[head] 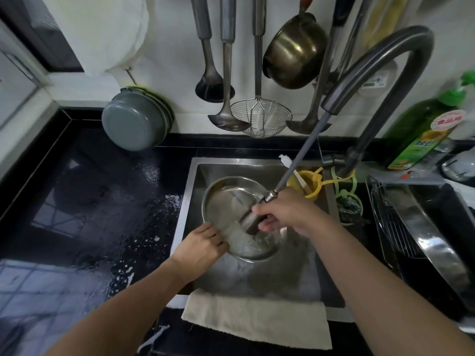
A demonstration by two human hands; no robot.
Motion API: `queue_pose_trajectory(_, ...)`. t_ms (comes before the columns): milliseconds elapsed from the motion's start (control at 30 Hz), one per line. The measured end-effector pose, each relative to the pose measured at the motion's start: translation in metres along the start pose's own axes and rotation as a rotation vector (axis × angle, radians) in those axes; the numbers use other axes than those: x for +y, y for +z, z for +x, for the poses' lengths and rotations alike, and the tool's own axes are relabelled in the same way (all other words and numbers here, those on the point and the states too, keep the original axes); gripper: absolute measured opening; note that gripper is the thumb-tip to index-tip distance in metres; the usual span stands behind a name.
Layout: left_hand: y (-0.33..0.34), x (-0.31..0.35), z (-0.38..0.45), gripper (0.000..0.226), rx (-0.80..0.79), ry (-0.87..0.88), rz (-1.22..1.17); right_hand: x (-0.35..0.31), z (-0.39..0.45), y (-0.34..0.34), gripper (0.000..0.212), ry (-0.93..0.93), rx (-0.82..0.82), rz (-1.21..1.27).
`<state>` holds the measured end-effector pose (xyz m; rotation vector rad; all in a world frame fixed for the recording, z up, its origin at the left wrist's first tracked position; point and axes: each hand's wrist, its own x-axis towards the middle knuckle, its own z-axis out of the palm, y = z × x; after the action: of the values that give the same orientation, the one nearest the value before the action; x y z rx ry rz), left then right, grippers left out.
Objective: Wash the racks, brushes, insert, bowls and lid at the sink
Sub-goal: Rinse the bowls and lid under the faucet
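head view: a steel bowl (239, 219) sits tilted in the sink (257, 276), toward its far left. the left hand (200, 249) grips the bowl's near-left rim, fingers curled over the edge. the right hand (285, 214) clasps the pull-out spray head (253, 219) over the bowl. a cloth (257, 319) drapes the sink's near edge. the wet counter (84, 201) lies left; a wire rack (393, 224) sits right.

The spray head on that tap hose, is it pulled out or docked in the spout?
Pulled out: the spray head hangs on its hose, gripped by the right hand over the steel bowl.
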<state>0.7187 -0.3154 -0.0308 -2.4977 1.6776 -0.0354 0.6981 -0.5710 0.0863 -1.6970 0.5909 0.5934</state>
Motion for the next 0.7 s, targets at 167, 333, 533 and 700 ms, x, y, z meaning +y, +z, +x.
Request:
queue_pose_trajectory(167,0.0,0.007,-0.001,0.018,0.002,0.06,-0.114,-0.022,0.027,0.018,0.023,-0.126,-0.005,0.163)
queue_pose_trajectory(333,-0.01,0.014,0.002,0.019,-0.015,0.052,-0.168,-0.01,0.062,-0.006,0.018,-0.217,0.433,-0.128)
queue_pose_trajectory(533,-0.055,0.001,0.021,0.03,-0.089,-0.154,-0.554,-0.012,0.03,-0.048,0.023,0.069,0.097,-0.589)
queue_pose_trajectory(700,-0.117,-0.006,0.055,0.015,-0.163,-0.525,-0.985,-0.023,0.028,-0.072,0.017,-0.076,-0.234,-0.73)
